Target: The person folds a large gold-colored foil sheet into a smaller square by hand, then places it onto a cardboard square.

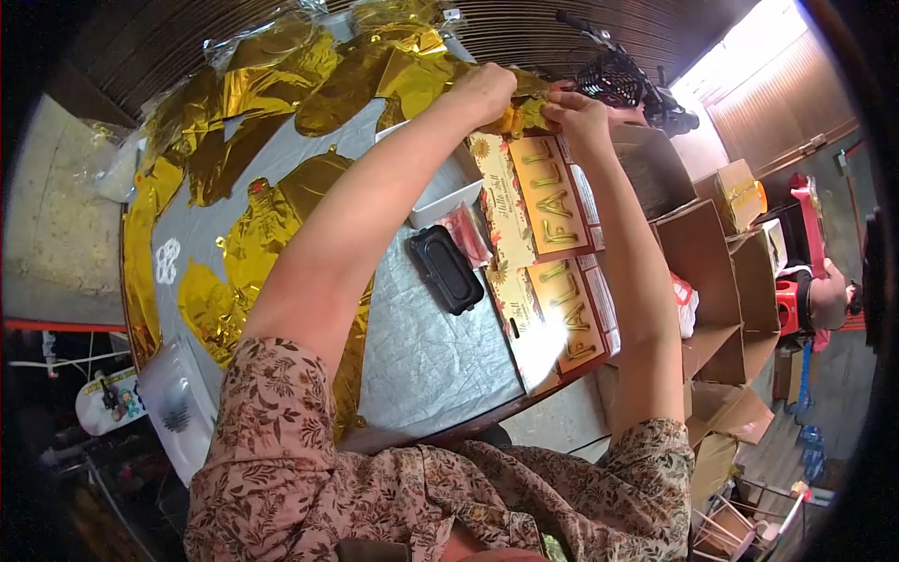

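Both arms reach to the far side of a table with a silver-grey cover (pixel 407 365). My left hand (pixel 484 94) is closed at the edge of a gold foil piece (pixel 412 84); what its fingers pinch is hidden. My right hand (pixel 575 112) pinches the right end of crinkled gold foil (pixel 532 112), which stretches between the hands. Just below lie two cards marked FALL, one farther (pixel 552 197) and one nearer (pixel 568 314). A white tray (pixel 449 201), a pink packet (pixel 465 234) and a black case (pixel 447 269) lie left of the cards.
More gold foil (pixel 253 225) spreads over the table's left and far sides. A clear plastic container (pixel 178 398) sits at the near left. Open cardboard boxes (pixel 702 262) stand at the right, with a bicycle (pixel 609 80) behind. A person (pixel 828 298) is at the far right.
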`<state>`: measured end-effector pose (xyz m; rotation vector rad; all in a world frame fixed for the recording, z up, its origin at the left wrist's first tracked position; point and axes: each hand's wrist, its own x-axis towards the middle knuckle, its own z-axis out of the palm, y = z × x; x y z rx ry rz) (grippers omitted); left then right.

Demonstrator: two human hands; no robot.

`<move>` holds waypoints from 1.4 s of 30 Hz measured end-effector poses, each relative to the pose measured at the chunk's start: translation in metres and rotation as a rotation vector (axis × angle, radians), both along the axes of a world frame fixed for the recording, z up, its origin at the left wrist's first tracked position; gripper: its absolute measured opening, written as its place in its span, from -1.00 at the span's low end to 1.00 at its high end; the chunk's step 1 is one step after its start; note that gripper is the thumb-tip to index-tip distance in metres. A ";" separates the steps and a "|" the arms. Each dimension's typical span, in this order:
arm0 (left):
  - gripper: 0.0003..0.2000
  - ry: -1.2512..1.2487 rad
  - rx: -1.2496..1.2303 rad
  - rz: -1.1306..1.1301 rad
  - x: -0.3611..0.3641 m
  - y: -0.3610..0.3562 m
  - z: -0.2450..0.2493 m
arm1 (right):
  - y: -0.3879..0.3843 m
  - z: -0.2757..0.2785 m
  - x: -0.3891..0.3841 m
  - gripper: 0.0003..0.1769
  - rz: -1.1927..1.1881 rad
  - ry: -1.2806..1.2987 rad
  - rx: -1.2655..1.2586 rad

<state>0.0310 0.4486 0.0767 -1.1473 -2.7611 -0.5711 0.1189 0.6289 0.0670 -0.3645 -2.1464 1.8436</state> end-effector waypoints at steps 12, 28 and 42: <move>-0.78 -0.031 0.385 0.187 -0.017 -0.029 0.021 | 0.014 -0.004 -0.001 -0.61 -0.011 0.200 0.440; -0.81 -0.519 0.612 0.026 -0.022 -0.066 0.043 | -0.052 0.033 -0.026 -0.22 0.090 0.306 0.328; -0.65 -0.349 0.919 0.466 -0.075 -0.135 0.046 | -0.021 -0.004 -0.045 -0.77 -0.163 0.106 0.353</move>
